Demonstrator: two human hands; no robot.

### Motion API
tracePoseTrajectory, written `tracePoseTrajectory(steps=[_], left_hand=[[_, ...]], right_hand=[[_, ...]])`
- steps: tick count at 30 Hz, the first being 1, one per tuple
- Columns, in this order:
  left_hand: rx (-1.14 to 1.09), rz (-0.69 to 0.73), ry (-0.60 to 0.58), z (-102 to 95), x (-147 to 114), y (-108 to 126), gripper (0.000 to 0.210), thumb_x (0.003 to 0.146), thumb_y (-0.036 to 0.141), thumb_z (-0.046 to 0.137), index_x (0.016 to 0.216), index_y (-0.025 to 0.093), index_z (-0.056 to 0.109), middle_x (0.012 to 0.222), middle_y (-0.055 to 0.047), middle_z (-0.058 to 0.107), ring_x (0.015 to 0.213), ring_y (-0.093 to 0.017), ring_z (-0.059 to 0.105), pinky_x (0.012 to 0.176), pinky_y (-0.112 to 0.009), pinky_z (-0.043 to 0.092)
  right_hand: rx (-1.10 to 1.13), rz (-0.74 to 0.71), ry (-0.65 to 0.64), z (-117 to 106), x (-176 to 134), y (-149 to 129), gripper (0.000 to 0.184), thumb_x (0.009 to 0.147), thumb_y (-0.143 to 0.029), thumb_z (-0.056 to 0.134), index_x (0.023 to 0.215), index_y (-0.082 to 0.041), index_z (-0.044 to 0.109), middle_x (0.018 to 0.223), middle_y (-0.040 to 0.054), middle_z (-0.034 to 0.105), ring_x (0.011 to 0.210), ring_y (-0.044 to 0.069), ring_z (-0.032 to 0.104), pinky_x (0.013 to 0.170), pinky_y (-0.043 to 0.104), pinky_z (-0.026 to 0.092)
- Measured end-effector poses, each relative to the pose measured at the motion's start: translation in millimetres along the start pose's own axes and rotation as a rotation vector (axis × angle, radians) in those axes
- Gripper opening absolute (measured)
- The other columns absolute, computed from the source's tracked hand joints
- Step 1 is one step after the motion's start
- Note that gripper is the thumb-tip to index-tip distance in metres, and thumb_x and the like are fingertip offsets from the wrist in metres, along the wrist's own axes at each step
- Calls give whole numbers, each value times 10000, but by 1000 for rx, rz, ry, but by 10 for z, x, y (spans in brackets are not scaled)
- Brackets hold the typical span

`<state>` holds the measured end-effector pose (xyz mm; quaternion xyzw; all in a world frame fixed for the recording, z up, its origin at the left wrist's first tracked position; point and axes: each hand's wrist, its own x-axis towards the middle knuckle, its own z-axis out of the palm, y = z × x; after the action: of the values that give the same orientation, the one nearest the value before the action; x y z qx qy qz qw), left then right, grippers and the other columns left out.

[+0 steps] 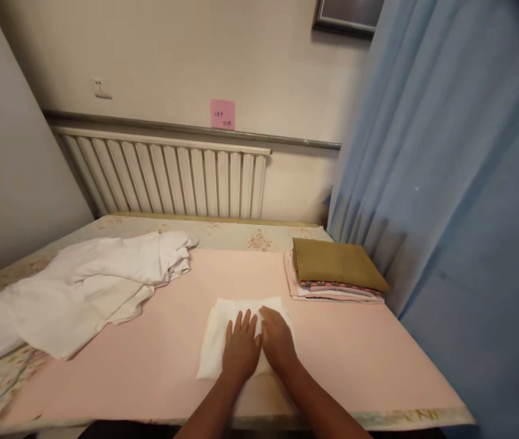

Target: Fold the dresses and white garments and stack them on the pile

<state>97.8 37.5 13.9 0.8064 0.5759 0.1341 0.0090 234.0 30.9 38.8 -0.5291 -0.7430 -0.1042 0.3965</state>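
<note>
A white cloth point(212, 346), folded into a rough rectangle, lies on the pink sheet point(159, 360) in front of me. My left hand point(242, 346) rests on its middle, palm down with the fingers stretched out. Right beside it, my right hand point(278, 339) lies on the right part of the cloth, fingers close together and slightly bent, thumb near the left hand. Neither hand grips the cloth. Its near edge is partly hidden under my wrists.
Loose white cloths point(99, 274) lie crumpled at left. At right sits a stack of folded fabrics with a brown cloth point(337, 263) on top. A blue curtain point(424, 152) hangs along the right side. A radiator point(168, 174) stands behind the bed's far edge.
</note>
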Motion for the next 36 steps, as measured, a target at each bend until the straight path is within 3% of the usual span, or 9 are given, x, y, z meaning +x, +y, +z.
tracePoseTrajectory(steps=[3,7,12,23,36], left_hand=[[18,39,-16,11,-6,-26,581,921,246,352,1500,245,320,1558,-29,343,1474,-276,168,1173,-518,176],[15,28,-13,29,3,-49,577,923,226,333,1499,261,320,1579,-10,291,1468,-267,194,1164,-510,204],[6,7,8,43,23,-54,542,949,262,308,1490,268,340,1570,-13,313,1461,-264,221,1152,-515,237],[8,0,102,-41,62,-197,497,966,309,307,1432,210,449,1516,-37,412,1427,-263,310,1142,-498,288],[49,0,174,-18,204,-398,508,961,363,349,1404,155,484,1480,-109,457,1413,-279,338,1149,-487,277]], right_hand=[[78,-127,-91,254,-24,-116,400,946,-164,345,1240,-163,616,1254,96,646,1198,193,565,1056,400,445],[58,-42,-125,415,-88,-10,416,954,-165,332,1275,-148,596,1246,121,649,1201,217,572,1035,453,462],[-6,-32,-165,453,-126,123,409,966,-155,342,1301,-117,573,1286,118,625,1277,227,509,1100,452,390],[-124,62,-221,474,-164,106,424,945,-154,368,1325,-111,552,1415,117,518,1388,234,368,1168,453,259],[-154,77,-257,428,-110,166,467,947,-285,450,1376,-107,498,1478,121,441,1416,247,313,1181,429,209]])
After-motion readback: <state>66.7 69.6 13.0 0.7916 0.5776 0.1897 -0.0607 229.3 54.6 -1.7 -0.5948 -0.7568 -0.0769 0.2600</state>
